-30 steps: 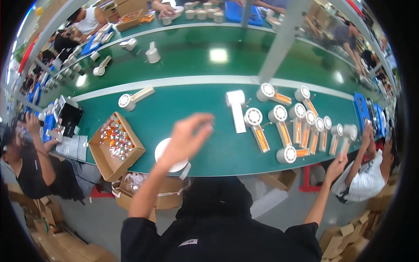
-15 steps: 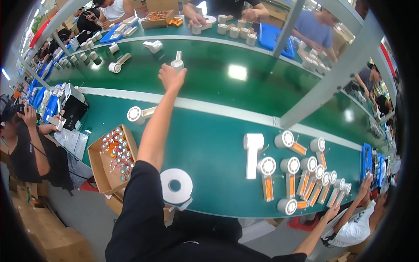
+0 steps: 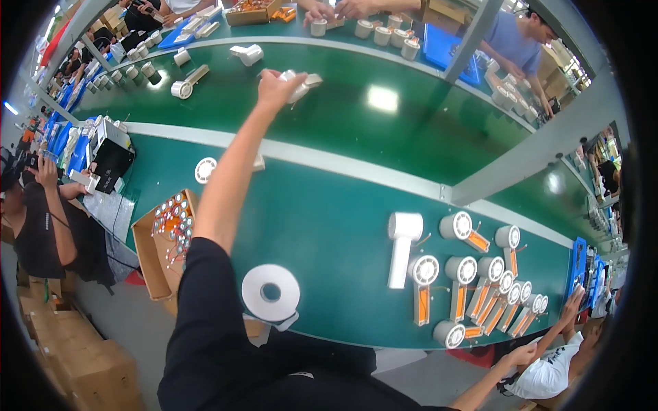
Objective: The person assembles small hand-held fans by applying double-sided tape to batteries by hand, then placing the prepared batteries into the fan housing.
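My left hand [image 3: 275, 90] reaches over the far green strip, its fingers closed round a white handheld fan [image 3: 296, 83] blurred by motion. A white fan lying on its side [image 3: 247, 54] and another with its handle outstretched [image 3: 181, 90] are beyond it. Under my left forearm, another fan [image 3: 205, 170] is partly hidden. My right hand [image 3: 522, 354] is by the near table edge at the lower right, fingers curled, with nothing visible in them. Closest to it are several fans [image 3: 495, 268] with round grilles and orange cells in open handles. A closed-handled white fan [image 3: 404, 229] stands apart from these.
A cardboard box [image 3: 154, 257] of small wired parts and a roll of white tape [image 3: 270, 292] are at the left. A metal rail [image 3: 343, 166] divides the table from the far strip; a thick post [image 3: 528, 154] rises at the right. Co-workers sit around.
My left hand has lifted and tilted the fan, moving slightly farther away. My right hand has drawn back from the fans towards the near edge. The view has shifted slightly.
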A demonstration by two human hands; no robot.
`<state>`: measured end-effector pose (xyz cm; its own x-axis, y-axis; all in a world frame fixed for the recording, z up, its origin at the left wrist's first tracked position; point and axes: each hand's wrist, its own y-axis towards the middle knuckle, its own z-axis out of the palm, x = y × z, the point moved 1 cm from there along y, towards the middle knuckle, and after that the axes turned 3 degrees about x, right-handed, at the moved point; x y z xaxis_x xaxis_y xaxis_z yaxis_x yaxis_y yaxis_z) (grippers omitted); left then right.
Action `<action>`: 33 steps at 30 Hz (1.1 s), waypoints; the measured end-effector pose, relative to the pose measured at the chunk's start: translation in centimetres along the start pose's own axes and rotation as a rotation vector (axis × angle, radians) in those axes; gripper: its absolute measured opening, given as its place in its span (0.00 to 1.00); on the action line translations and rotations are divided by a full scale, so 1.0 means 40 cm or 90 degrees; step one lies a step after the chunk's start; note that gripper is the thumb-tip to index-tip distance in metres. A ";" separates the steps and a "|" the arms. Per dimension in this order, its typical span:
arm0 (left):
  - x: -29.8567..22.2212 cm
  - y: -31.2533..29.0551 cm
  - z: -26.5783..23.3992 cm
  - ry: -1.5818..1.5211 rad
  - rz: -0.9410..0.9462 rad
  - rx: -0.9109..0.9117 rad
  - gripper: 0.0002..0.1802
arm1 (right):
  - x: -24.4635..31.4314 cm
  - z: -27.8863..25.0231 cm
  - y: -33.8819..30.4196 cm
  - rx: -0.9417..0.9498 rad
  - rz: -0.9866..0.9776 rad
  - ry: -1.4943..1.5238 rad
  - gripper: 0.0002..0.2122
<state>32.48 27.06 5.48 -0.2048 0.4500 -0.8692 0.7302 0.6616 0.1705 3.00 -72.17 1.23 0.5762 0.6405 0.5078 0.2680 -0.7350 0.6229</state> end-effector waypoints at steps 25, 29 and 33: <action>-0.128 -0.793 -0.495 0.266 0.291 0.141 0.16 | 1.015 -0.379 -1.128 0.625 -0.836 0.492 0.17; 0.058 -0.777 -0.758 0.221 0.073 -0.053 0.13 | 1.001 -0.381 -1.125 0.642 -0.776 0.529 0.21; 0.299 -0.750 -0.841 0.335 0.075 -0.083 0.24 | 1.007 -0.385 -1.120 0.601 -0.706 0.574 0.26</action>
<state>-13.82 32.78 5.59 -0.4497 0.7421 -0.4971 0.6881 0.6426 0.3369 2.32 -10.01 2.95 -0.6817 0.5657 0.4639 0.7277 0.4591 0.5095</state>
